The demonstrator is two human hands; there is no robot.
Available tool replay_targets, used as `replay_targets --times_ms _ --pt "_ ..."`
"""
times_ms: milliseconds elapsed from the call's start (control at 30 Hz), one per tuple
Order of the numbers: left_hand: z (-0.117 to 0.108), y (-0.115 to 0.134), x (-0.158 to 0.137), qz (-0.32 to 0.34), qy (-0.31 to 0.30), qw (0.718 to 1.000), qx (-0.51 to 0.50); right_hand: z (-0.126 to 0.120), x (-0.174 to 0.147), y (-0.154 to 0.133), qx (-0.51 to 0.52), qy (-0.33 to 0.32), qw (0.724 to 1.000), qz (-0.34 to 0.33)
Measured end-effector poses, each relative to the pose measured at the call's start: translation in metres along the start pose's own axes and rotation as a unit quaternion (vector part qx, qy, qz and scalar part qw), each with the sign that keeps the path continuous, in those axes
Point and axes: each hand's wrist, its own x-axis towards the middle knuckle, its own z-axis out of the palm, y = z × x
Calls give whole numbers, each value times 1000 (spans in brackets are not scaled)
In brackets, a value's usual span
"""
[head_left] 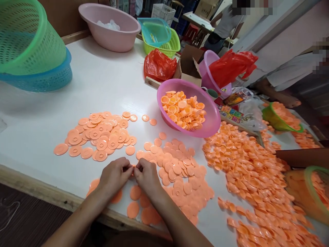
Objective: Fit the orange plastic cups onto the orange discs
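Observation:
My left hand [117,174] and my right hand [146,173] meet low over the white table, fingers pinched together. Between the fingertips a small bit of an orange plastic piece [133,166] shows; most of it is covered, so its shape cannot be made out. Beyond my left hand lies a pile of flat orange discs [101,135] with raised rings. More orange discs [180,168] spread beside and under my right forearm. A pink bowl [212,125] farther back holds orange cup-shaped plastic pieces [183,109].
A big heap of orange cup-shaped pieces [253,175] covers the right side. Green and blue baskets [55,51] stand at the left. A pink basin [110,37], red bags [158,65] and a cardboard box [189,65] line the back. Two other people are beyond the table.

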Motion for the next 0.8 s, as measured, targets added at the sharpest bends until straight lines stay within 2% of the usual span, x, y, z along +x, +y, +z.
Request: replay_targets --times_ms 100,267,500,667,733,800 --pt "1 -2 -2 0 10 1000 -17 1 2 -1 -33 8 999 -10" --pt "5 -1 -5 27 44 998 -24 2 4 -3 -46 9 999 13" --pt "8 -9 6 38 45 997 -41 8 9 1 -35 24 999 3" --pt "8 -6 -7 79 95 989 -82 3 -15 1 -14 71 996 -56" --pt "13 -6 -18 94 98 977 -162 3 -29 8 35 108 988 -104" --pt "19 -4 -31 118 64 955 -265 3 -44 17 92 146 972 -161"
